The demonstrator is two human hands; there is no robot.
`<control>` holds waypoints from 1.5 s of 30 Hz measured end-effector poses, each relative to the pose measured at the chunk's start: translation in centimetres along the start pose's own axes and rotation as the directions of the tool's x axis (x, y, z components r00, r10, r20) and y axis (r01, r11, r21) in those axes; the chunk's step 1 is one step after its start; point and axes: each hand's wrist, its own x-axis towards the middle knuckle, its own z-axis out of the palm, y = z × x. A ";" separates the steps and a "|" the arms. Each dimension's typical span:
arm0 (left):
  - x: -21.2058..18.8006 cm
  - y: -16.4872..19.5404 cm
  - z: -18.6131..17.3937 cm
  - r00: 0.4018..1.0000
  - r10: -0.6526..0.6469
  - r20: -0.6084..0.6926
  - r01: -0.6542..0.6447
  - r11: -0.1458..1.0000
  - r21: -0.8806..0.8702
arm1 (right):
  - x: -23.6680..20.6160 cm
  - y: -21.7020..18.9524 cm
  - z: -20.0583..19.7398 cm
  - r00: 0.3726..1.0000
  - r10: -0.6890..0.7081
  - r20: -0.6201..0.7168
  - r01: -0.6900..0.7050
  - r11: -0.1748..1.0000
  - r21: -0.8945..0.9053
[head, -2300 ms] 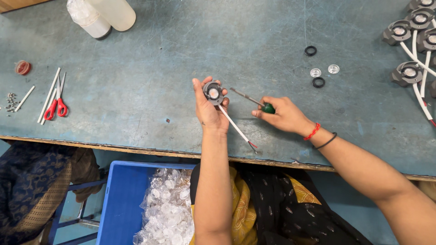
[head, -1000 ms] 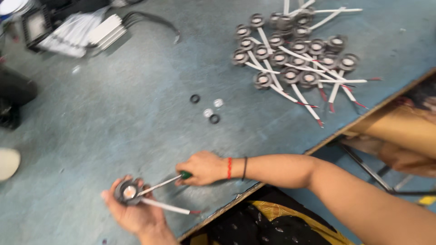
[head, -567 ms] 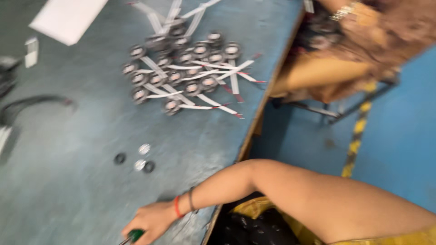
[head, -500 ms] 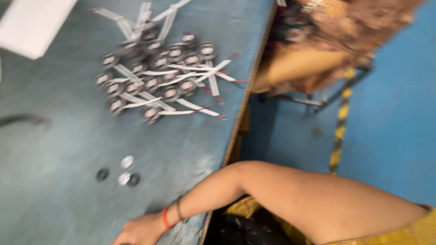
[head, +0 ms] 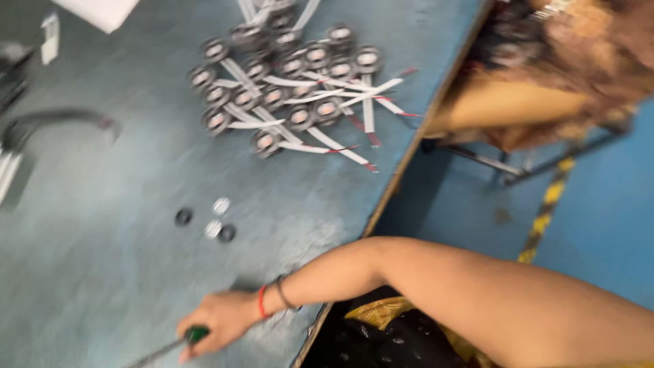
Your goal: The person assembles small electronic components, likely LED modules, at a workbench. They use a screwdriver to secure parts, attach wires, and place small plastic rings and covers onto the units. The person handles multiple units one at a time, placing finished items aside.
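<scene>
1. The right hand [head: 216, 323] sits low on the blue-grey table [head: 102, 272], at about 7 o'clock in the head view, its fingers closed around the green handle of a screwdriver [head: 185, 340].
2. The screwdriver's thin metal shaft runs from the fist toward 8 o'clock and leaves the picture at the bottom edge, so its tip is out of sight.
3. On the right wrist, at 3 o'clock from the fist, sit a red bangle [head: 261, 302] and a dark thin bangle [head: 283, 294], side by side.
4. The left hand is out of view.
5. At 12 o'clock from the fist, well apart from it, lie four small round parts [head: 213, 220]: two dark rings and two pale discs, close together.
6. Farther toward 12 o'clock, a heap of round metal fittings with white flat ribbon leads [head: 293, 95] spreads over the table; some leads end in red tips that point toward the table edge.
7. At 10 o'clock a dark curved cable [head: 61, 119] lies on the table.
8. No container shows; every part lies loose on the bare table top.
9. At 2 o'clock, past the table edge, another person's brown patterned clothing [head: 565, 61] shows above the blue floor [head: 599, 211], blurred.
</scene>
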 end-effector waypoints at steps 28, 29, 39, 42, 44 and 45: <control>-5.7 -1.0 0.8 0.983 0.174 -0.062 -0.182 0.963 -0.197 | -0.5 -2.7 -4.8 0.910 0.115 0.398 -0.059 0.987 -0.151; -6.1 -0.8 1.0 0.980 0.187 -0.073 -0.197 0.962 -0.190 | -0.7 -2.8 -4.8 0.908 0.114 0.403 -0.055 0.986 -0.155; -9.1 0.8 3.4 0.942 0.334 -0.024 -0.329 0.937 0.114 | -0.4 -3.2 -5.0 0.893 0.110 0.436 -0.043 0.986 -0.161; -9.3 0.7 3.7 0.946 0.322 -0.016 -0.317 0.938 0.143 | -0.4 -3.3 -5.0 0.886 0.145 0.441 -0.072 0.981 -0.178; -9.3 0.5 3.6 0.948 0.318 -0.013 -0.312 0.937 0.155 | -0.4 -3.3 -5.0 0.887 0.157 0.434 -0.081 0.979 -0.188; -9.2 0.5 3.6 0.948 0.317 -0.014 -0.310 0.933 0.181 | -0.4 -3.3 -5.0 0.889 0.149 0.433 -0.074 0.980 -0.185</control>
